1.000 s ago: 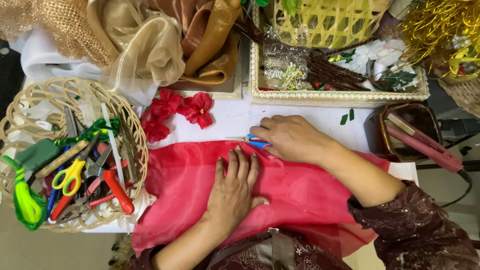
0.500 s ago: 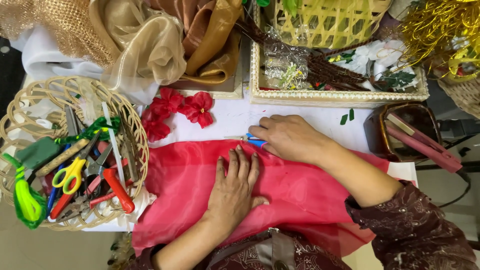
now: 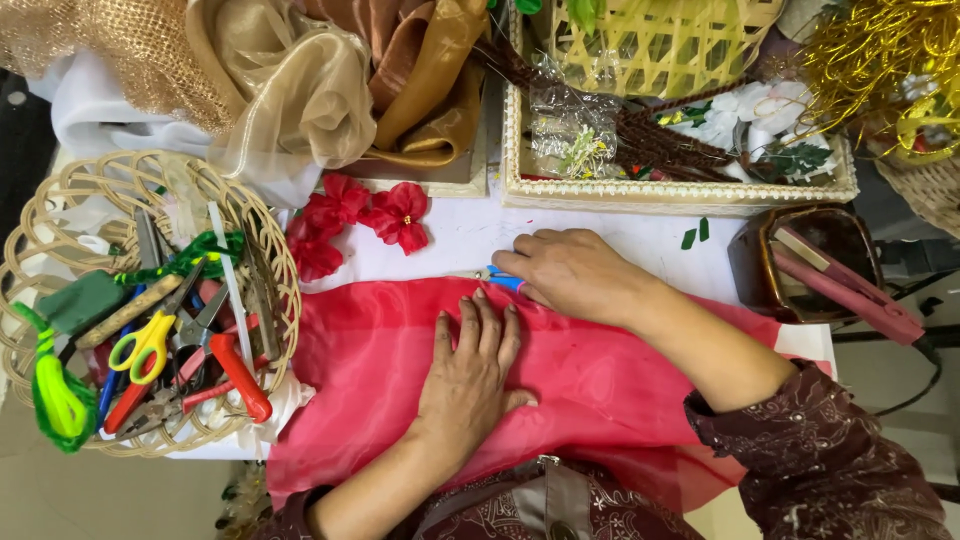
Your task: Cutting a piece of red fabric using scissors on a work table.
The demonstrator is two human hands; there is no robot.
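A sheet of red sheer fabric (image 3: 370, 350) lies spread on the white table in front of me. My left hand (image 3: 472, 368) rests flat on it, fingers together, pressing it down. My right hand (image 3: 572, 275) sits at the fabric's far edge, closed around blue-handled scissors (image 3: 503, 278) whose tips point left along that edge. Three red fabric flowers (image 3: 360, 222) lie just beyond the fabric, to the left of the scissors.
A round wicker basket (image 3: 60, 200) at the left holds scissors, pliers and green cord. Gold and beige fabrics (image 3: 300, 90) are heaped at the back. A white tray (image 3: 680, 192) carries a bamboo basket and craft bits. A brown tray (image 3: 760, 290) with a pink tool stands right.
Almost nothing differs. My right hand with the scissors has edged slightly along the fabric's far edge; the left hand stays flat on the fabric.
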